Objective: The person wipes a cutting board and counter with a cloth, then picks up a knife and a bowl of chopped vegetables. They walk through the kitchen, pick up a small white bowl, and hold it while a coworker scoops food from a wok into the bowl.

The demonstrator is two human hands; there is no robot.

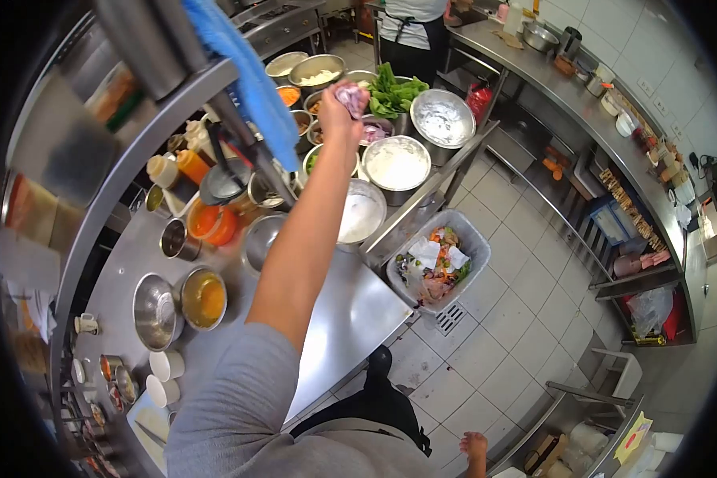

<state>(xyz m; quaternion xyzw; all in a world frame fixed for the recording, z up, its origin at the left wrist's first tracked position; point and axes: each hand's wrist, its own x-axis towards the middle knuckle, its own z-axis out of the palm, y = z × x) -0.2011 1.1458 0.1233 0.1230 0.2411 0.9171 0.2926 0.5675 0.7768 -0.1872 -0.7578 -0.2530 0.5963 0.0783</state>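
While the left hand's [341, 118] fingers grip sliced onion [349, 99] near the onion bowl [392, 126], a snug hold should keep strays off the greens [396, 92] beside it, the right hand's [474, 445] grip being unclear.

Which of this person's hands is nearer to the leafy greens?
The left hand. It is out just beside the leafy greens, to their left, holding sliced red onion. The right hand hangs low by the person's side, well away from the greens.

A blue cloth [251, 95] is hung at left. A dark apron [407, 57] is worn by a far person [417, 9]. Food scraps [434, 283] are held in a grey bin [481, 259] beside a floor drain [450, 319].
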